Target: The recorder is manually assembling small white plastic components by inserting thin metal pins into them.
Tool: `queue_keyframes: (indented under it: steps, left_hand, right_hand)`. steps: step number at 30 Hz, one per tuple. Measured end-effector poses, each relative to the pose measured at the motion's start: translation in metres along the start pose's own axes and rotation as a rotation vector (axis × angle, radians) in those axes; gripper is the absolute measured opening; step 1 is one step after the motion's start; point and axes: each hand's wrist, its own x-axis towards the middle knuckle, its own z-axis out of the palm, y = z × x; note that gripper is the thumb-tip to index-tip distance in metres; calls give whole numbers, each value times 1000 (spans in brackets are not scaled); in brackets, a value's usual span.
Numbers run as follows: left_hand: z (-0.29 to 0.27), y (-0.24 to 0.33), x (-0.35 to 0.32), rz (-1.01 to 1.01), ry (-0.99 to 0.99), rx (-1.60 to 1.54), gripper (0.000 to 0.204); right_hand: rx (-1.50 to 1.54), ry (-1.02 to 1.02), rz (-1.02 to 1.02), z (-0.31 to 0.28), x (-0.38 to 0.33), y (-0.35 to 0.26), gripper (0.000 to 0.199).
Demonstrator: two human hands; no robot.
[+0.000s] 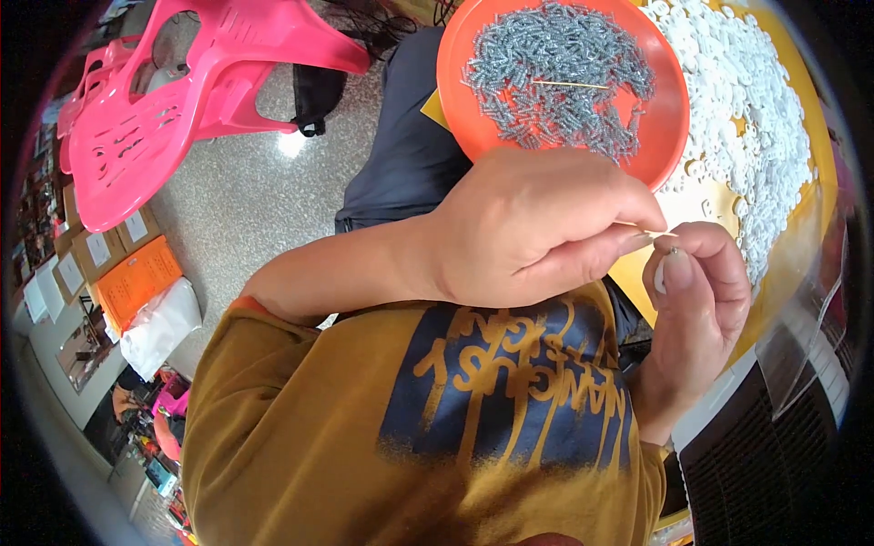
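Note:
My left hand [537,227] is closed in a pinch on a thin pale wooden stick, like a toothpick [662,234], whose tip points at my right hand. Thumb and fingers of my right hand [701,287] pinch a small white plastic piece [660,278], mostly hidden by the fingers. A tiny metallic bit shows at the thumb tip, too small to name. Just beyond my left hand is an orange-red round tray [672,136] with a heap of small metal springs [555,55]. Another thin stick [572,85] lies across the springs.
Many small white plastic pieces [746,109] spread over a yellow surface [824,196] at the right. A pink plastic chair [137,136] stands on the speckled floor at the left, near cardboard boxes [100,250] and a white bag [162,328]. A black slatted panel [760,464] sits at lower right.

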Motion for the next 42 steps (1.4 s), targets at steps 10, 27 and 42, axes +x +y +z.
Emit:
queue_keyframes:
  steps: [10, 27, 42]
  left_hand:
    - [0, -5, 10, -16, 16, 51, 16]
    - [-13, -6, 8, -338, 219, -406, 10]
    - [-5, 5, 8, -549, 175, -629, 10]
  right_hand:
    - [141, -92, 150, 3, 25, 6, 10]
    - [-135, 29, -55, 25, 42, 11, 16]
    - [-334, 10, -254, 10, 28, 22, 10]
